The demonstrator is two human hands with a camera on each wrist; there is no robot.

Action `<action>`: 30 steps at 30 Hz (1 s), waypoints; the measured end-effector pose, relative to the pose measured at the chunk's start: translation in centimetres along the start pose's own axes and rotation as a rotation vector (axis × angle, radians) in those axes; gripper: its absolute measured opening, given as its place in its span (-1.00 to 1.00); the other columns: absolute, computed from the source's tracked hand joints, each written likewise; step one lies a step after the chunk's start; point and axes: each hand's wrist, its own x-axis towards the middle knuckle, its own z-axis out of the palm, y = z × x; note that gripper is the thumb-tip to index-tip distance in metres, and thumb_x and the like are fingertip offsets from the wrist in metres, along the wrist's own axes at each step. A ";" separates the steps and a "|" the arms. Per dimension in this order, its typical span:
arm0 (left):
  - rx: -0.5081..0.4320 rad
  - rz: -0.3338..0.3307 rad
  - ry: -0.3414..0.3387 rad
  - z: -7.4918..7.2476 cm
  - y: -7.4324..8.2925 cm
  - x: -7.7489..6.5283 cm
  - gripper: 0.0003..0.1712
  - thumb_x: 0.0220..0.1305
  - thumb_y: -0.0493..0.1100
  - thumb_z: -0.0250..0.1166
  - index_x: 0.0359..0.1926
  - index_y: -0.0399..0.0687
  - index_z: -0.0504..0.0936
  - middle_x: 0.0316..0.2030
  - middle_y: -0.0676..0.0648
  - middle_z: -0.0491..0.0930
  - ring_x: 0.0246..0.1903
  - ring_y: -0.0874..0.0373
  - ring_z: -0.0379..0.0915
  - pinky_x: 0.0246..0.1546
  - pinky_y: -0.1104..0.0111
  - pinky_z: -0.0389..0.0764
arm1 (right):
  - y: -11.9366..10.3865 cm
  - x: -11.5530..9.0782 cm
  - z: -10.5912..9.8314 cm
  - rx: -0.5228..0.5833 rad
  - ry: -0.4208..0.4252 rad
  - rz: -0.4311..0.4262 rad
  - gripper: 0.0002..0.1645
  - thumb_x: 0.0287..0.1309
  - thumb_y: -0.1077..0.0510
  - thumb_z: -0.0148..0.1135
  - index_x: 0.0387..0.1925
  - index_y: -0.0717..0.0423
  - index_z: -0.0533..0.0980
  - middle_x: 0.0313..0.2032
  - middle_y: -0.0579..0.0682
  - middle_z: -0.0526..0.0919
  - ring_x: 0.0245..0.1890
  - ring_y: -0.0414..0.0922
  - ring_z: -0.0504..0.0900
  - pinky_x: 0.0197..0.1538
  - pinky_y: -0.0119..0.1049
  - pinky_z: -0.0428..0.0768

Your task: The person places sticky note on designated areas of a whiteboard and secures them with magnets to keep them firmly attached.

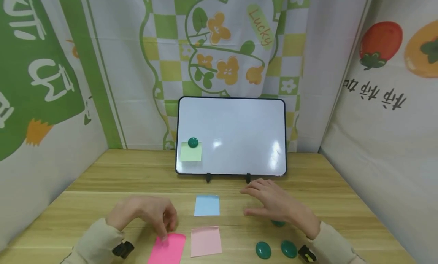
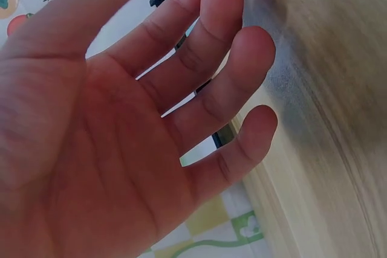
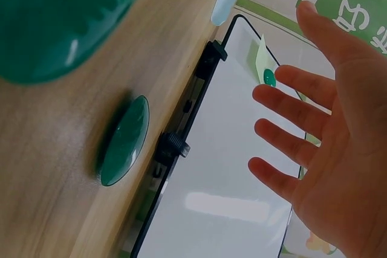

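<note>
Left hand (image 1: 152,212) pinches the hot-pink sticky note (image 1: 169,250); relaxed right hand (image 1: 272,201) hovers near green magnets (image 1: 263,250), whiteboard (image 1: 236,132); curtain (image 1: 236,39) reads "Lucky".

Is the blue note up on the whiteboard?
No, the blue note lies on the table, in front of the whiteboard.

The bright pink note (image 1: 168,252) is matt paper; the green magnets (image 1: 263,250) glossy, probably plastic, though blurred up close. The whiteboard (image 1: 236,131) is shiny, the desk (image 1: 119,178) smooth grained wood, the curtain (image 1: 116,54) matt cloth.
</note>
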 end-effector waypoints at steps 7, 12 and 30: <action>0.001 -0.037 -0.002 0.4 -0.1 0.1 -0.84 -0.16 -0.34 0.55 -0.55 -0.08 0.71 -0.65 0.13 0.59 -0.62 0.37 0.39 -0.55 0.57 0.36 | 0.0 0.1 0.1 0.001 -0.005 -0.019 -0.30 0.24 -0.31 0.21 0.29 -0.07 0.47 0.18 -0.10 0.57 0.28 0.00 0.44 0.31 0.18 0.37; 0.015 -0.041 0.006 0.6 -0.1 0.1 -0.85 -0.17 -0.40 0.48 -0.60 -0.08 0.72 -0.69 0.14 0.56 -0.66 0.37 0.36 -0.60 0.58 0.29 | 0.0 0.1 0.2 -0.005 -0.005 -0.033 -0.29 0.25 -0.34 0.18 0.29 -0.06 0.47 0.18 -0.10 0.57 0.28 0.00 0.44 0.31 0.16 0.38; 0.070 0.106 0.081 -0.4 -0.2 0.4 -0.87 -0.04 -0.34 0.36 -0.50 -0.01 0.65 -0.56 0.18 0.56 -0.53 0.39 0.40 -0.45 0.50 0.48 | -0.1 -2.5 -0.6 -0.018 -0.016 -0.039 -0.29 0.22 -0.33 0.22 0.30 -0.12 0.46 0.18 -0.17 0.56 0.28 -0.05 0.44 0.33 0.05 0.40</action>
